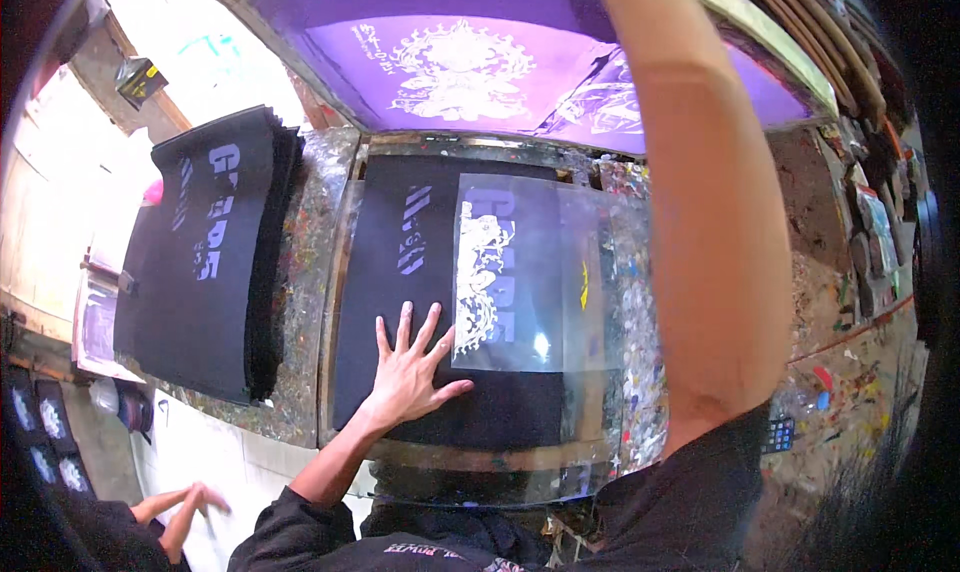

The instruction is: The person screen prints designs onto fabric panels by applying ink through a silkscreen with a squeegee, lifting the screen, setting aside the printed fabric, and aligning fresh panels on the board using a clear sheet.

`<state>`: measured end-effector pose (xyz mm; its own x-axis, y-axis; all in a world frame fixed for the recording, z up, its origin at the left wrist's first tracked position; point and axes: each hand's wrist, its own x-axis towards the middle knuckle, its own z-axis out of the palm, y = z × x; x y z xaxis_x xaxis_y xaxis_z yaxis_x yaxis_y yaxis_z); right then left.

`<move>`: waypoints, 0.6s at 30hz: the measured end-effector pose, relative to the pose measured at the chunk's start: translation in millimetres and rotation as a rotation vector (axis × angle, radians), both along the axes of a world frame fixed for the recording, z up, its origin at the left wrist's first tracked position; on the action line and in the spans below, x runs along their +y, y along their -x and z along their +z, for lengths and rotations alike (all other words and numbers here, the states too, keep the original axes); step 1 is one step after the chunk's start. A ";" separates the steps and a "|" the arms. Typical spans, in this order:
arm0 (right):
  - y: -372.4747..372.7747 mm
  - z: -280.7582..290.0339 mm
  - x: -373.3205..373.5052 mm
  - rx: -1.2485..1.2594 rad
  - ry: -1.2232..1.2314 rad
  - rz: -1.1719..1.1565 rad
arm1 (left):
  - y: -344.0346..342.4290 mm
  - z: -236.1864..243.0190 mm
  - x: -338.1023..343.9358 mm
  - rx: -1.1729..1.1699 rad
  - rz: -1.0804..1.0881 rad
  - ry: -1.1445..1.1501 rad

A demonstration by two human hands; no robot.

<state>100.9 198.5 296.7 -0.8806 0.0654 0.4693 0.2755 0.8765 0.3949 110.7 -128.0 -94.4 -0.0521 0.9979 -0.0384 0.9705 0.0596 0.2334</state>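
Note:
My left hand (pixel 408 374) lies flat with fingers spread on a black printed fabric panel (pixel 385 272). Its thumb and index finger are at the lower left corner of a clear plastic film (pixel 535 272), which bears a white ornate print and overlaps the panel's right part. Purple lettering on the fabric shows through the film. Beyond the panel, a screen-printing frame (pixel 300 67) with purple mesh stands tilted up, white designs on its mesh. My right arm (pixel 715 222) stretches up past the frame's right part; its hand lies beyond the upper edge of the view.
A thick stack of black printed panels (pixel 190 292) sits at left on the paint-spattered table (pixel 300 312). A phone (pixel 779 435) lies at right. Another person's hands (pixel 195 502) show at lower left, near dark printed pieces (pixel 55 422). Cluttered items line the far right.

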 end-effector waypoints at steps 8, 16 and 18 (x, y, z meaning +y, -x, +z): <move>-15.7 -20.6 -53.5 0.289 0.464 -0.257 | -124.5 -1.8 158.2 -2.258 -0.351 0.084; -101.7 -100.1 -191.6 0.386 0.353 -0.242 | -14.3 157.2 4.3 -1.712 0.338 -1.056; -122.4 -151.2 -227.3 0.350 0.323 -0.234 | 1.0 154.1 -37.2 -1.749 0.391 -1.015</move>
